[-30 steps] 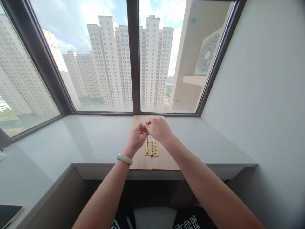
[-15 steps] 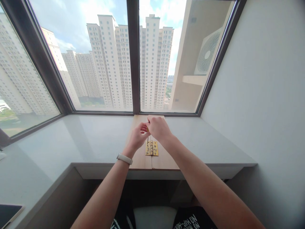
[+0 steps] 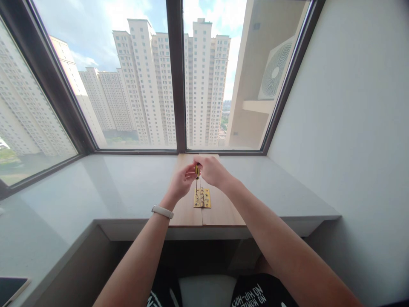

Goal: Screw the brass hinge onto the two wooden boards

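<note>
A screwdriver [image 3: 197,171] with a yellow and black handle stands nearly upright, its thin shaft pointing down at the left leaf of a brass hinge [image 3: 202,198]. My right hand [image 3: 213,170] is closed around the top of the handle. From the left, the curled fingers of my left hand [image 3: 181,182] rest against the handle. Several screws show in the hinge, which lies across the seam between two light wooden boards [image 3: 187,215]. The exact contact of the screwdriver tip with a screw is too small to make out.
The boards lie on a white sill [image 3: 134,183] beneath dark-framed windows [image 3: 180,85]. A white wall [image 3: 348,106] rises on the right. At the lower left is a dark flat object with a pale edge [image 3: 12,288]. Below the sill's front edge are my legs and a pale seat [image 3: 207,290].
My left hand has shifted slightly down and left, so more of the screwdriver handle shows. My right hand stays at the handle's top. The whole view has moved a little.
</note>
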### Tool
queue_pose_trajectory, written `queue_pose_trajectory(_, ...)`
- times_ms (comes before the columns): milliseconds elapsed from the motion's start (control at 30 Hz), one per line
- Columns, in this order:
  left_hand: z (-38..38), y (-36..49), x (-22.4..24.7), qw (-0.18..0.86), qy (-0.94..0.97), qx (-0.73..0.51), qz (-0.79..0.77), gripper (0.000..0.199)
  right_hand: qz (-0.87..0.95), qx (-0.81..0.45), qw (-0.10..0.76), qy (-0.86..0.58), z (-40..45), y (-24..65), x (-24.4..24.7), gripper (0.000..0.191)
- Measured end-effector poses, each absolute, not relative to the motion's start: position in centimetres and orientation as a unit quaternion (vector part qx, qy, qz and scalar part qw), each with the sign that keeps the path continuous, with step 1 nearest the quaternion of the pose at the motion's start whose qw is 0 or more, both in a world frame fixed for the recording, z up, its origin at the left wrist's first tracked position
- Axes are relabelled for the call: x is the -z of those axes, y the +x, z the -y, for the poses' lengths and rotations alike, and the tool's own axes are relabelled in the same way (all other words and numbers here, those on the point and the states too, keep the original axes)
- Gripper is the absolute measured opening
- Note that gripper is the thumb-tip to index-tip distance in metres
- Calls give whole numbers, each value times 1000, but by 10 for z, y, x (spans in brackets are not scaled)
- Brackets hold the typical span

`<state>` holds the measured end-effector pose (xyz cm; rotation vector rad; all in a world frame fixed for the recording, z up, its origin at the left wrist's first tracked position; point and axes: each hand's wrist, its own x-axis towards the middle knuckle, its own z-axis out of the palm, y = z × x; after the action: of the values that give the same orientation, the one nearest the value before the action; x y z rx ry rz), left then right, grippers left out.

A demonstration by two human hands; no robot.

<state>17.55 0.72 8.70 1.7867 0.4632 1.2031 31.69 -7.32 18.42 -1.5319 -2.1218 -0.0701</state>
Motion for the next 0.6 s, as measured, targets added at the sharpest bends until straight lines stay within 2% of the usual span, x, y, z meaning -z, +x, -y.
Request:
queue_pose_trajectory(100, -5, 174, -86, 403, 746, -486, -213, 22, 761, 54, 282, -582, 75, 313, -187, 13)
queue_pose_trajectory(167, -3, 175, -86, 380, 751, -489, -228, 19, 723, 100, 285, -621, 76, 308, -188, 21)
queue_pose_trajectory(300, 1, 179, -86, 354, 744, -511, -244, 16, 685, 135, 227, -679, 76, 298, -188, 26)
queue_pose_trajectory(433, 3, 181, -88, 339, 726, -539, -262, 18, 695, 143, 202, -675, 74, 291, -185, 21)
queue_pose_trajectory(600, 0, 177, -89, 400, 724, -508, -240, 26, 737, 118, 221, -628, 72, 296, -183, 15)
